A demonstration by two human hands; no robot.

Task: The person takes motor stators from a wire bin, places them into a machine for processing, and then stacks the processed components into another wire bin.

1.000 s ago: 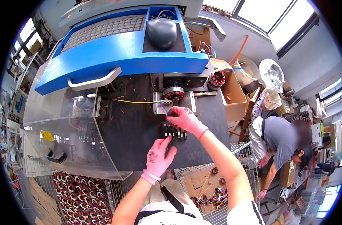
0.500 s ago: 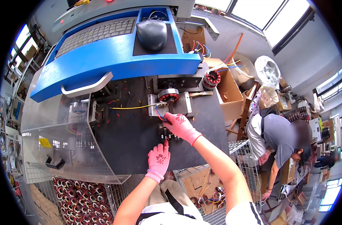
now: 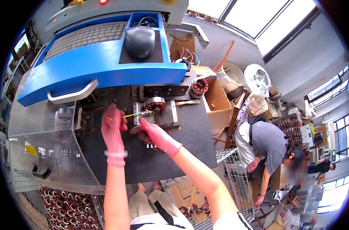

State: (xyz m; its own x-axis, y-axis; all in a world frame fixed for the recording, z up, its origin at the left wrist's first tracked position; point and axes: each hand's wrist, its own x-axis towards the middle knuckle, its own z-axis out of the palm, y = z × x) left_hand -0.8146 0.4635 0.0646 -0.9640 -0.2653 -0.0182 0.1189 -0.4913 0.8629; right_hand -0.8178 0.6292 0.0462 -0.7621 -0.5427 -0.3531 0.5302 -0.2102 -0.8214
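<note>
My left hand [image 3: 114, 128], in a pink glove and blurred, is closed at the free end of a yellow wire [image 3: 129, 115]. The wire runs to a ring-shaped motor stator [image 3: 154, 104] with red windings, seated on a metal fixture [image 3: 169, 113]. My right hand [image 3: 156, 137], also gloved in pink, is just in front of the fixture, thumb and fingers apart, pointing left. I see nothing held in it. Beneath its fingers, a row of small terminal clips [image 3: 150, 148] shows in part on the black bench top [image 3: 151, 166].
A blue keyboard drawer [image 3: 101, 71] overhangs the bench; a clear cover [image 3: 48, 134] stands left. Another stator [image 3: 198, 88] with loose wires sits beside an open carton [image 3: 217, 101]. Wire baskets [image 3: 235, 172] hold stators below. A person in grey [image 3: 272, 143] bends over at right.
My left hand has gone from the terminal clips up and left to the yellow wire. My right hand has moved left, off the blue and red wire ends. The whole view has shifted.
</note>
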